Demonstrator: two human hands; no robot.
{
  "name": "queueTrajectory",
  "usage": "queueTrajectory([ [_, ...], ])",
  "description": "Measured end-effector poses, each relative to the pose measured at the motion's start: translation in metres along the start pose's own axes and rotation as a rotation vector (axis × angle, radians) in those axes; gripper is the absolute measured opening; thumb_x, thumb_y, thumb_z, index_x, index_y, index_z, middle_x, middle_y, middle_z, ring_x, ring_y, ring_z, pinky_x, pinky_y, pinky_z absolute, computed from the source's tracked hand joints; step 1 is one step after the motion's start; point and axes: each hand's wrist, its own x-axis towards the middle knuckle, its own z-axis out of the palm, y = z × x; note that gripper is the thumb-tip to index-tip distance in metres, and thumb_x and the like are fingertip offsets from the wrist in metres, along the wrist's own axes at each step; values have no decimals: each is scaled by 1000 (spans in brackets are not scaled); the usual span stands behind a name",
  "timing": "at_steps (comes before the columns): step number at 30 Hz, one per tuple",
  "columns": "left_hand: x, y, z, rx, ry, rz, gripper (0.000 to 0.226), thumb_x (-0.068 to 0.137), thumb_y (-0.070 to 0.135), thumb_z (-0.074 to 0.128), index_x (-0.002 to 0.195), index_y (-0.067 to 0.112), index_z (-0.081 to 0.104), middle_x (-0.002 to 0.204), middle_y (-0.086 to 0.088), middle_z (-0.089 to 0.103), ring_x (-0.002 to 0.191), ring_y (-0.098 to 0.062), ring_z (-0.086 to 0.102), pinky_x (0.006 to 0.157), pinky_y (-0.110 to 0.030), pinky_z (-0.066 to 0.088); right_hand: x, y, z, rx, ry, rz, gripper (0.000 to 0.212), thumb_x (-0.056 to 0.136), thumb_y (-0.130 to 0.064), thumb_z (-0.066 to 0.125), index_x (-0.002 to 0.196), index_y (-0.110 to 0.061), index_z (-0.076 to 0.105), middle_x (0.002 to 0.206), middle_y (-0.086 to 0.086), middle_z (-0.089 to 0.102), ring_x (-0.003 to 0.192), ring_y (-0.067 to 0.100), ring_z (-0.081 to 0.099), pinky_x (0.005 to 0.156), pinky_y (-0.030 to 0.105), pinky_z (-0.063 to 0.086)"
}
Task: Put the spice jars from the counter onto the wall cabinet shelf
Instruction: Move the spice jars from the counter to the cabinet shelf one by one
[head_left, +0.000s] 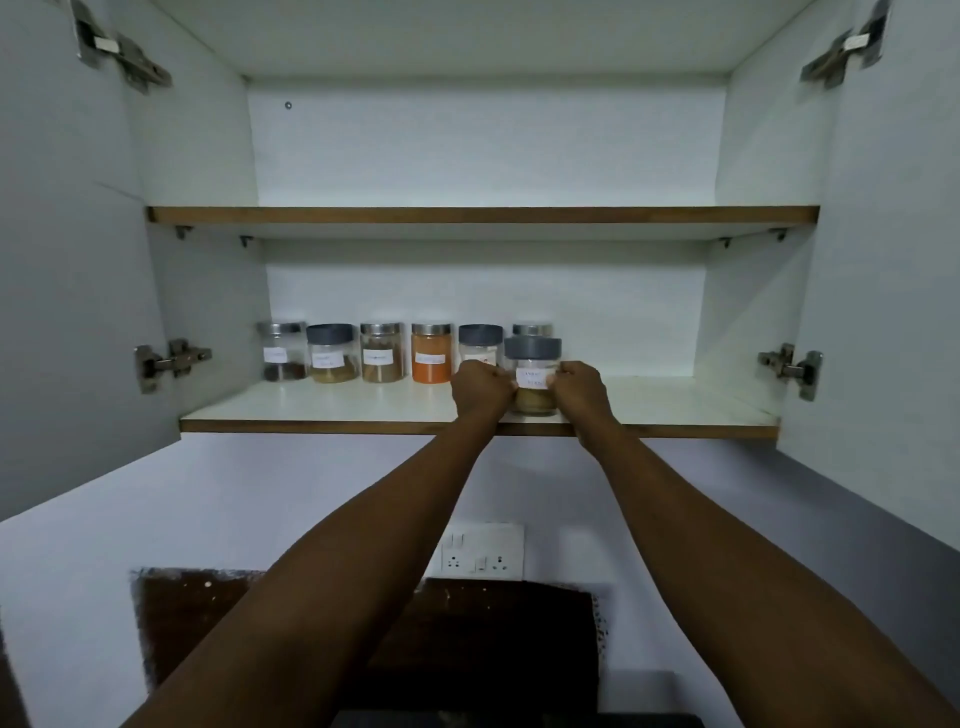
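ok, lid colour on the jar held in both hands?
Dark grey lid on the clear labelled jar of tan powder; head view.

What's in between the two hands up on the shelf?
In the head view, a grey-lidded spice jar with tan powder sits between the left hand and right hand, both holding its sides on the lower shelf.

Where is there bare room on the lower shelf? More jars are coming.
The lower shelf is bare from the held jar to the right wall, and along the front edge before the back row. The rear left is crowded with that row. Both hands grip the jar near the front.
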Motion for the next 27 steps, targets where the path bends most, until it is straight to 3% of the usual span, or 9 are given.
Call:
queueTrajectory([
  [6,26,12,67,70,-95,-60,39,85,18,82,120,1,75,121,-15,76,115,-27,72,101,-36,59,50,37,-40,-130,4,0,42,98,-14,57,138,-3,55,142,15,58,130,31,56,111,42,46],
  [12,50,2,119,82,-155,-55,33,97,24,69,124,5,74,126,-11,73,121,-23,68,102,-27,52,103,62,-50,-212,0,-6,42,100,-16,56,140,-1,53,144,16,56,133,32,54,107,36,43],
  [15,67,-2,131,50,-200,-84,30,97,19,68,123,5,74,125,-14,73,124,-28,66,112,-38,51,125,72,-47,-230,6,-15,41,99,-15,57,138,-1,55,142,16,57,131,31,56,103,34,44],
  [19,89,-7,141,-8,-248,-126,31,99,13,61,126,1,70,128,-19,71,122,-34,68,108,-45,55,149,82,-39,-188,12,-15,41,98,-16,59,137,-3,54,140,16,59,129,31,57,94,29,42],
  [21,96,-10,147,50,-263,-65,28,101,12,59,122,1,73,123,-18,74,119,-32,70,106,-38,55,157,85,-36,-189,22,-15,41,97,-14,60,136,-1,55,139,17,60,129,32,57,94,29,42],
  [24,101,-12,154,175,-299,18,28,100,12,59,122,5,74,122,-14,75,116,-28,69,91,-29,51,168,90,-34,-162,33,-5,41,97,-13,60,136,-2,55,137,17,60,128,32,57,90,27,40],
  [27,106,-13,157,218,-339,58,30,98,8,59,124,4,73,122,-17,75,117,-30,69,98,-35,54,174,93,-32,-169,28,-7,39,98,-12,58,135,-1,55,137,19,59,127,33,57,89,27,40],
])
